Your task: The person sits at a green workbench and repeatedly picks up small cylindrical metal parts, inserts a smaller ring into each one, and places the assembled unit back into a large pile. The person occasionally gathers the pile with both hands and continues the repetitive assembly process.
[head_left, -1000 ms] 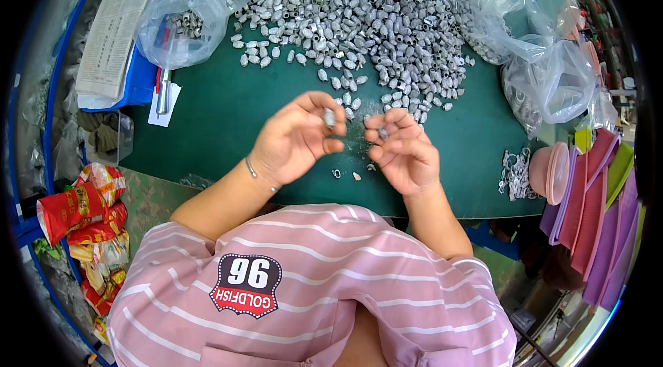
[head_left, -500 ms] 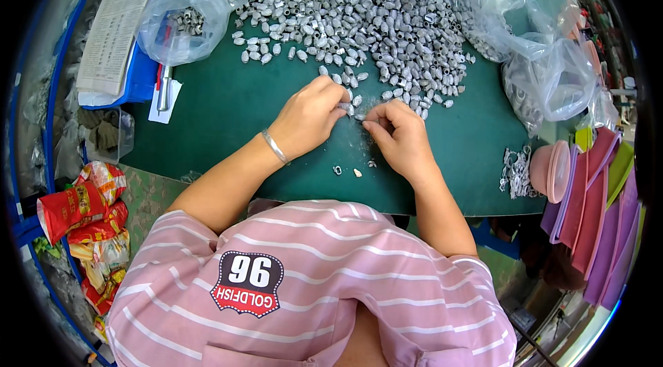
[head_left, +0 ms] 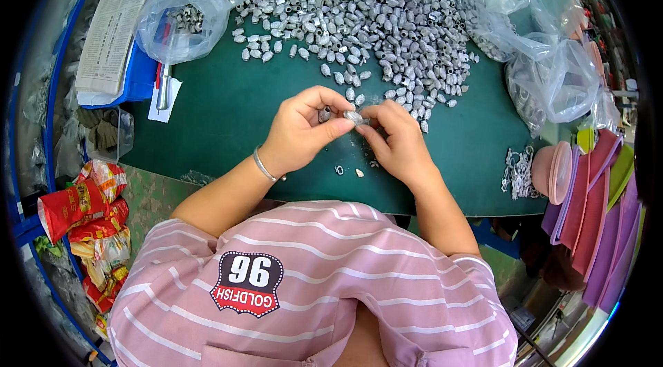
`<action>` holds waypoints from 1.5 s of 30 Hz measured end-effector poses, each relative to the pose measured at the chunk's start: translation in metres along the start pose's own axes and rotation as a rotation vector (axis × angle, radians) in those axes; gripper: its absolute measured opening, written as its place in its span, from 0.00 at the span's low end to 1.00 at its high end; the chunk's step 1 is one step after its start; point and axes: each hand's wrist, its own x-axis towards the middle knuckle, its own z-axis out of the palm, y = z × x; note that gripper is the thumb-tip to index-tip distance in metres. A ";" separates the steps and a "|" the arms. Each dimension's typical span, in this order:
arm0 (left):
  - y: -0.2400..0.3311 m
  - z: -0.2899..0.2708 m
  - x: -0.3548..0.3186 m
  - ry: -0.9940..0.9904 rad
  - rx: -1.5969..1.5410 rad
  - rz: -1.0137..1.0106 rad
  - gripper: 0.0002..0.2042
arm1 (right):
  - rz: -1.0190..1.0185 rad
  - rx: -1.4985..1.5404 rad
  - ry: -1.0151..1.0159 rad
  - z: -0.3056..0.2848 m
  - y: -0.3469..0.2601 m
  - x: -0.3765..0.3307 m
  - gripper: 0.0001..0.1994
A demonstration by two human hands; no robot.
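Note:
Over the green table, my left hand pinches a small grey oval metal piece between thumb and fingertips. A second metal piece shows within the curl of the same hand. My right hand is closed at the other end of the pinched piece, thumb and index finger pressed to it. Whether those right fingers also hold something smaller is hidden. Just beyond my hands, loose pieces of the same kind trail from a large heap of grey metal pieces.
A plastic bag with metal parts stands at left, beside a screwdriver and a blue bin. More bags lie at right. Near the front edge are small metal links, pink cups and a small ring.
My left hand has turned and opened its curl, bringing an oval metal piece up against my right fingertips. My hands are closer together now.

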 end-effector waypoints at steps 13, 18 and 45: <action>-0.001 -0.007 -0.004 -0.148 -0.999 -0.483 0.08 | 0.442 1.589 -0.086 0.012 0.000 -0.007 0.13; -0.002 -0.007 -0.005 -0.098 -1.049 -0.515 0.09 | 0.508 1.710 -0.114 0.016 -0.006 -0.006 0.13; -0.003 -0.012 -0.005 0.102 -0.958 -0.529 0.08 | 0.487 1.085 0.077 0.010 -0.026 -0.001 0.06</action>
